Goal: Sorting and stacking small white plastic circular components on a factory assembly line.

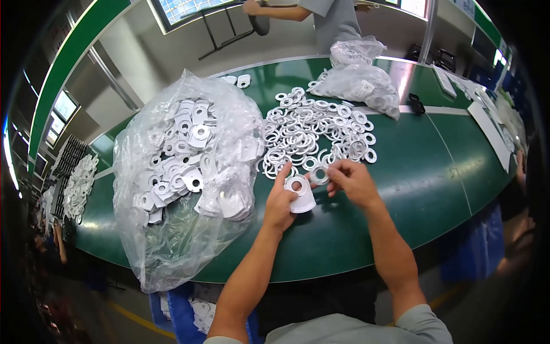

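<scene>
My left hand (279,205) grips a white plastic housing part (303,204) with a round hole near its top. Close on its right, my right hand (353,182) pinches a pale ring (319,174) between thumb and fingertips. The ring is at the housing's upper right edge; whether the two touch, I cannot tell. Beyond both hands lies a heap of white rings (309,129) on the green table. On the left, a large clear plastic bag (172,241) lies open, with many white housing parts (189,179) like the held one inside.
Clear bags (364,86) of white parts stand at the back. A small black object (416,104) lies right of them, and a white panel (490,136) rests at the far right. Blue bins (182,312) sit below the table's near edge. Another person (335,26) works beyond the table.
</scene>
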`<move>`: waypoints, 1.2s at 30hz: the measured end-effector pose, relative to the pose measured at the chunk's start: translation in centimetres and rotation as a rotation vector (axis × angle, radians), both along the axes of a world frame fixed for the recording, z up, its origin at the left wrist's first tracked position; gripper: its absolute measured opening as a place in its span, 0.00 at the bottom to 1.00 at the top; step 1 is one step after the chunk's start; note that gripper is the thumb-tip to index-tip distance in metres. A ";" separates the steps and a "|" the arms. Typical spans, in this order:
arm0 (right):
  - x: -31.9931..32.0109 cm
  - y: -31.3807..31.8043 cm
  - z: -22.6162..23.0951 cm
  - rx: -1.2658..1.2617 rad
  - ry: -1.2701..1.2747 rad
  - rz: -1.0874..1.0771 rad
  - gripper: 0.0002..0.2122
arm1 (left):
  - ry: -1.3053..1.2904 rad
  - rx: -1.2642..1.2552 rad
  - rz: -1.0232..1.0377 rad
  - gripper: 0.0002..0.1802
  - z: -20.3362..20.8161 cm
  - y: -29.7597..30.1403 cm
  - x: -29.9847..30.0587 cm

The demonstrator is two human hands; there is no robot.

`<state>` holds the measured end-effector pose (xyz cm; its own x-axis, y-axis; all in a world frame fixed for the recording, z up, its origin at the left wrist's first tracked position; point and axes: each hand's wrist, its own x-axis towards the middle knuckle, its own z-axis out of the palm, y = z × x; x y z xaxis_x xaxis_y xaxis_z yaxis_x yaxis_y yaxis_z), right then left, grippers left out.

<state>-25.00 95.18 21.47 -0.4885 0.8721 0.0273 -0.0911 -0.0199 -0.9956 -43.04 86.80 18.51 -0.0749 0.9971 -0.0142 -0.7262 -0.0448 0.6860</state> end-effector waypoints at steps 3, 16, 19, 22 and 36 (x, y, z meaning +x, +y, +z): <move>-1.0 -1.0 0.1 -0.083 0.006 0.072 0.06 | 0.069 -0.036 0.037 0.41 -0.2 0.0 0.8; -3.1 -3.2 -0.2 0.511 -0.319 -0.248 0.08 | 0.285 -0.096 -0.020 0.18 -1.2 -0.3 1.2; -2.7 -2.9 -0.7 0.545 -0.360 -0.195 0.07 | 0.502 0.051 0.048 0.19 -1.4 0.1 1.1; -2.8 -2.8 -0.6 0.512 -0.296 -0.219 0.07 | 0.316 -0.039 0.082 0.20 -1.0 0.2 1.0; 1.4 3.9 -2.0 0.860 -0.622 -0.921 0.06 | 0.209 -0.132 0.164 0.15 0.1 0.4 -0.7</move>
